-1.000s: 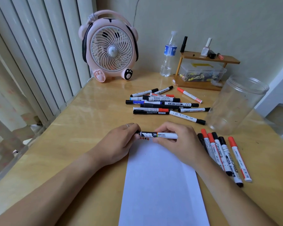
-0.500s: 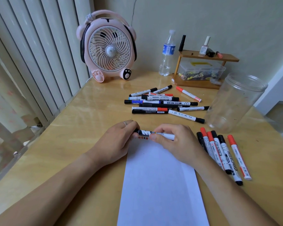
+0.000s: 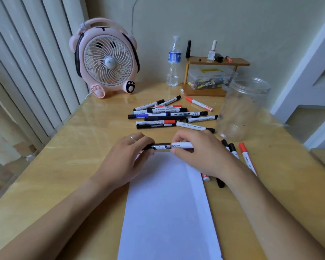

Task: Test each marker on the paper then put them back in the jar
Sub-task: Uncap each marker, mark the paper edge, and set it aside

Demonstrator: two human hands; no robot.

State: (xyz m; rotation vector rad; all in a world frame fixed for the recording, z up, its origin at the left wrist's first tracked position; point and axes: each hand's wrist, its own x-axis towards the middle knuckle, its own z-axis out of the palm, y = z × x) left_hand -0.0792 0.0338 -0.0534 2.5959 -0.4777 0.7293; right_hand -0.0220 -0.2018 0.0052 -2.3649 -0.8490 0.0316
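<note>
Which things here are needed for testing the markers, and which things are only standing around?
For the job: marker held by left hand and right hand; paper; jar; marker pile; markers by the right wrist.

Just around: fan; water bottle; wooden shelf.

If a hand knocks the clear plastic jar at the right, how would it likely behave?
The clear plastic jar stands upright, tall, lidless and seemingly empty, so it is probably light and apt to tip. Being round, it might then roll across the glossy wooden table.
</note>
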